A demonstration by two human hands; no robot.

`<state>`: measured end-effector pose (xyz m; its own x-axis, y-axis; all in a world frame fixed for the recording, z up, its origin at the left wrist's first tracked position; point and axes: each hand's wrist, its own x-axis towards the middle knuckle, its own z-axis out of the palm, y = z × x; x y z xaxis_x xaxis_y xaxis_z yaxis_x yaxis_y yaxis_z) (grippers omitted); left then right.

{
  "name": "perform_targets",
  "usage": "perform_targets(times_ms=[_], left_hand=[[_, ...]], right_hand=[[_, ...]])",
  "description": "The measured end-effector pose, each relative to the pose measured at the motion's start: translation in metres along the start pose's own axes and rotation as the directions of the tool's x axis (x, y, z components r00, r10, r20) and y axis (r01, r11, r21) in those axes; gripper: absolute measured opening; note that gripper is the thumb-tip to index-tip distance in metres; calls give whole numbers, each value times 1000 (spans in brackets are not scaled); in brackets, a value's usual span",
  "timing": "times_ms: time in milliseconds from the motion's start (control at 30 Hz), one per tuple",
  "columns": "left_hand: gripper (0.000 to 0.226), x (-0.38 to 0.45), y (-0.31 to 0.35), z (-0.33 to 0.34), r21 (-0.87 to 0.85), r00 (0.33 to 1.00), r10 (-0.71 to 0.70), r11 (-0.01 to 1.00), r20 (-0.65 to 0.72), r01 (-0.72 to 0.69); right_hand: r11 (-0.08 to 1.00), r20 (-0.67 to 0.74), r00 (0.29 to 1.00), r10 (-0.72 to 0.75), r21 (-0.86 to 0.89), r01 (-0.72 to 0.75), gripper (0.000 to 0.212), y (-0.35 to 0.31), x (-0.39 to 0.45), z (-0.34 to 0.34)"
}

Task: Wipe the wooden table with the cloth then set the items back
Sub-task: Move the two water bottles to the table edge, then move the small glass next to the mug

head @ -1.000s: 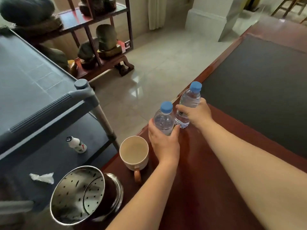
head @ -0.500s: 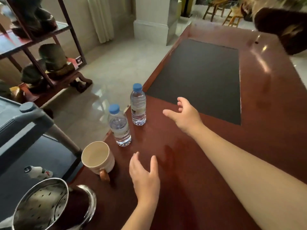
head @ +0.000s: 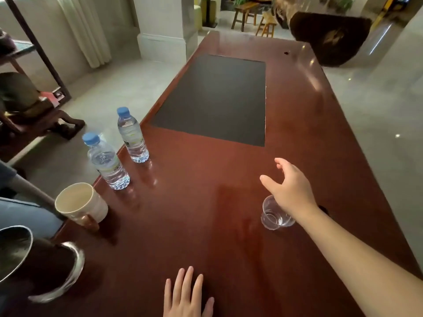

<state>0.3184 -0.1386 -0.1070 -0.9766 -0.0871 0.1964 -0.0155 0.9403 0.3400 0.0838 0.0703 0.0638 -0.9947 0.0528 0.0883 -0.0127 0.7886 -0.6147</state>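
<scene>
Polished desk (head: 183, 213) wood is bared; the plastic cup (head: 274, 217) below the spread, empty-fingered right hand (head: 289, 191) should be gripped low, the left hand (head: 186, 296) kept flat.

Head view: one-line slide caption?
Two water bottles, mug along wooden table edge; right hand open above clear cup.

table (head: 206, 202): red-brown, glossy | bottles (head: 132, 136): upright, left edge | cup (head: 273, 217): possibly empty

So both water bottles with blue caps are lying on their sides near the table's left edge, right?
Not quite: the head view shows both water bottles with blue caps standing upright near the left edge of the wooden table, not lying down.
</scene>
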Motion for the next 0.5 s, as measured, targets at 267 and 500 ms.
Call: perform_targets(times_ms=[267, 500], left_hand=[[56, -9, 0, 7, 9, 998, -36, 999, 54, 36], [56, -11, 0, 8, 51, 998, -32, 998, 47, 29]], right_hand=[[979, 85, 986, 147, -157, -132, 97, 45, -28, -3], [964, 191, 955, 227, -184, -193, 118, 63, -44, 21]])
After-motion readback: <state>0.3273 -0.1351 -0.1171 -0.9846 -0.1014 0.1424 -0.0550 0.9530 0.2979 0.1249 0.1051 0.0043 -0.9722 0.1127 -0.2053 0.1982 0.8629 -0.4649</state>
